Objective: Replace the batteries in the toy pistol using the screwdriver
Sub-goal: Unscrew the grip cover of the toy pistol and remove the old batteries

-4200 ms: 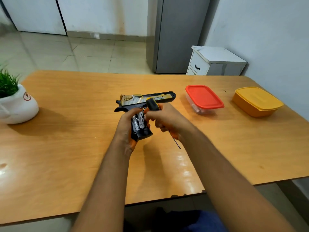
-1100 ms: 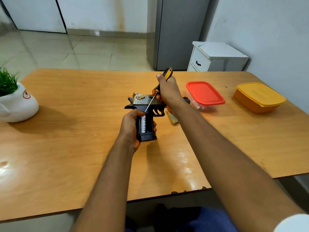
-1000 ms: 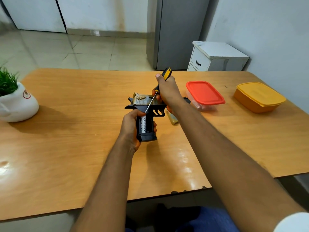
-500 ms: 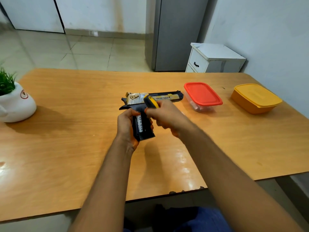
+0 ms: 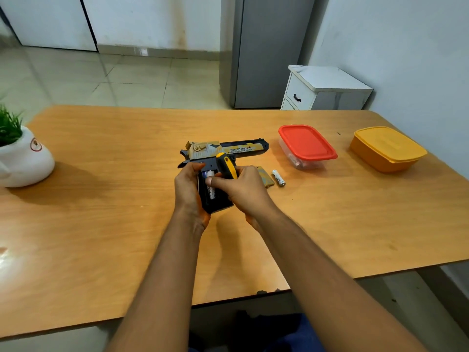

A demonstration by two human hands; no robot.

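A black and gold toy pistol (image 5: 228,148) lies on its side on the wooden table (image 5: 101,199), barrel to the right. My left hand (image 5: 189,191) grips its black grip, whose battery compartment is open with a battery (image 5: 210,186) showing inside. My right hand (image 5: 241,189) holds the yellow and black screwdriver (image 5: 226,168) in its palm, handle pointing up, while its thumb and fingers press at the battery in the grip. A loose battery (image 5: 278,178) and the gold compartment cover (image 5: 265,177) lie on the table just right of my right hand.
A clear box with a red lid (image 5: 307,146) and an orange lidded box (image 5: 387,148) stand at the right. A white pot with a green plant (image 5: 22,158) sits at the left edge. A white drawer unit (image 5: 327,90) and a grey fridge (image 5: 266,47) stand beyond the table.
A second ago my right hand held the screwdriver raised with its tip at the grip. It has come down, the screwdriver is tucked in the palm, and the fingers now touch the battery.
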